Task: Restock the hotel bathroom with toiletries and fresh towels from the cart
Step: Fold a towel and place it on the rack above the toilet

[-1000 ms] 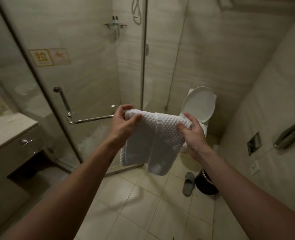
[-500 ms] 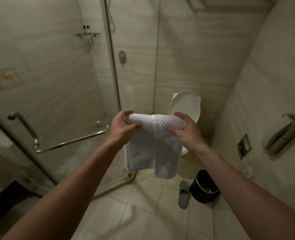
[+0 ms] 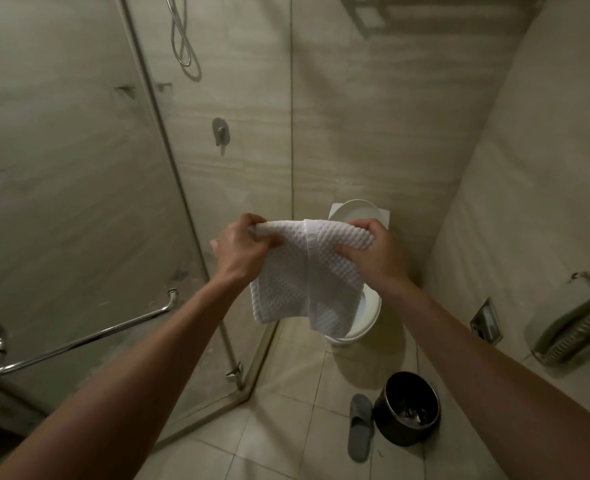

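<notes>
Head view shows your left hand (image 3: pixel 241 249) and right hand (image 3: pixel 373 254) gripping the folded towel (image 3: pixel 307 275) above the toilet (image 3: pixel 355 216), not yet placed.

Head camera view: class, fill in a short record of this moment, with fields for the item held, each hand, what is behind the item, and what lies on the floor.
item held: white waffle-weave towel, folded over, hanging in the air
left hand: grips the towel's top left end
right hand: grips the towel's top right end
behind towel: white toilet, lid raised
floor: round black bin; grey slipper just beside it
at left: glass shower door with chrome bar handle
</notes>
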`<move>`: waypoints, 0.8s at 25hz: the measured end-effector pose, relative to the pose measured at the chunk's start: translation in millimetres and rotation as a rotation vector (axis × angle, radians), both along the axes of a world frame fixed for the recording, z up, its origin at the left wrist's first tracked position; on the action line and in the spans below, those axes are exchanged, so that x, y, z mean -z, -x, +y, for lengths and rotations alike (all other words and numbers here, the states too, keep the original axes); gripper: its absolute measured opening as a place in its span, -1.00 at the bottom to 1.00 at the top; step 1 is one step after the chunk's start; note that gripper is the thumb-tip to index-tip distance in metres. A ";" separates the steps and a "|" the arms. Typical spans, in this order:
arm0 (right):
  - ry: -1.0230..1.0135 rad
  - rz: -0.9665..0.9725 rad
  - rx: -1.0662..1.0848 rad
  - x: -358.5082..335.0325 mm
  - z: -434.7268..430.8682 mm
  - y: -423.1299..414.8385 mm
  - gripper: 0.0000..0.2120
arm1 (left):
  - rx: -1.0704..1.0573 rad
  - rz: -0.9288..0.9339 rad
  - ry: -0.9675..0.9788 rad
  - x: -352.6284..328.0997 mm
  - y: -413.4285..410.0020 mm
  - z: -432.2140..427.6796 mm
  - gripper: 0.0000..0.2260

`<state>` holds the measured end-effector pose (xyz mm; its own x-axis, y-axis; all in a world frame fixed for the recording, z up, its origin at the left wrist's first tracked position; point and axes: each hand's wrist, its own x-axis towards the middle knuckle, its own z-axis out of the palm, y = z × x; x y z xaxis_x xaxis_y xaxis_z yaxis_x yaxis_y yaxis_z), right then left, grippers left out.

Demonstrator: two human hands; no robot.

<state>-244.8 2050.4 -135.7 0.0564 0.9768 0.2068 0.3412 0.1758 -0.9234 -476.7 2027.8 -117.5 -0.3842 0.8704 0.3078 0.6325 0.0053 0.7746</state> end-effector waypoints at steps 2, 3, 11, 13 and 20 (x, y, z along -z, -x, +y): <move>-0.020 -0.032 0.032 2.0 18.5 -2.8 -0.62 | -0.013 0.034 -0.014 -2.0 -5.8 21.3 -0.69; -0.029 -0.059 0.049 3.6 27.3 -4.2 -0.63 | -0.006 0.030 -0.008 -2.7 -6.7 32.3 -0.69; -0.062 -0.362 0.223 14.3 116.3 -2.8 -0.64 | 0.114 0.256 -0.054 17.0 0.0 147.5 -0.66; -0.096 -0.468 0.303 9.8 139.8 0.5 -0.63 | 0.117 0.247 -0.030 14.4 2.4 178.3 -0.66; -0.120 -0.419 0.312 -24.8 203.9 20.6 -0.59 | 0.226 0.095 -0.068 -6.2 18.5 284.0 -0.68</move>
